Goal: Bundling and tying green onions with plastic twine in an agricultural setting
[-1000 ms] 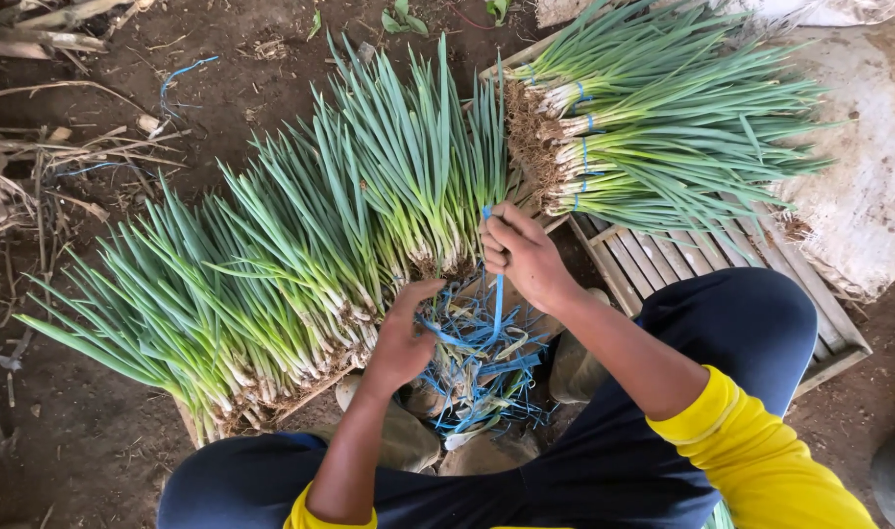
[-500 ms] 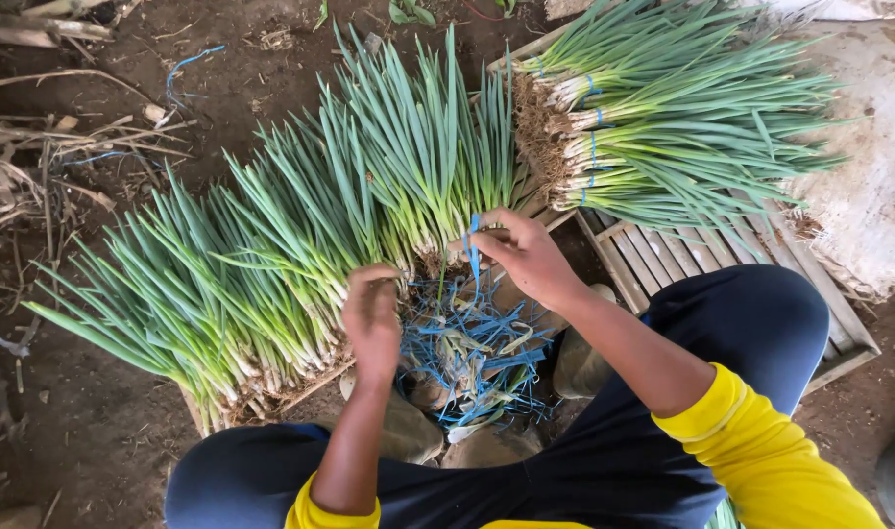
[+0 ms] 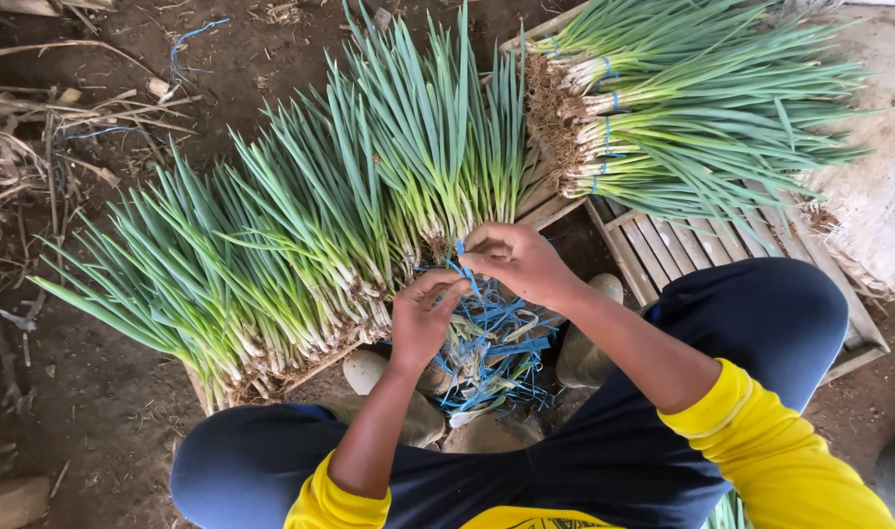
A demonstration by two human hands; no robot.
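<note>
Pinching a blue strip (image 3: 464, 263), the right hand (image 3: 519, 263) meets the left hand (image 3: 423, 315), whose fingertips close on the same strip. Loose blue strips (image 3: 491, 348) pile at 6 o'clock. Untied green onions (image 3: 300, 225) fan out from 9 to 12 o'clock. Tied bundles (image 3: 682, 118) lie on a wooden crate (image 3: 663, 250) at 2 o'clock.

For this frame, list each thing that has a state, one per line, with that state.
left hand: fingers pinched on a blue strip.
right hand: fingers closed on the same blue strip.
blue strip: held between both hands.
pile of blue strips: loose, tangled, below the hands.
green onions: laid in a row, roots toward the person.
tied bundles: bound with blue strips, stacked on the wooden pallet.
</note>
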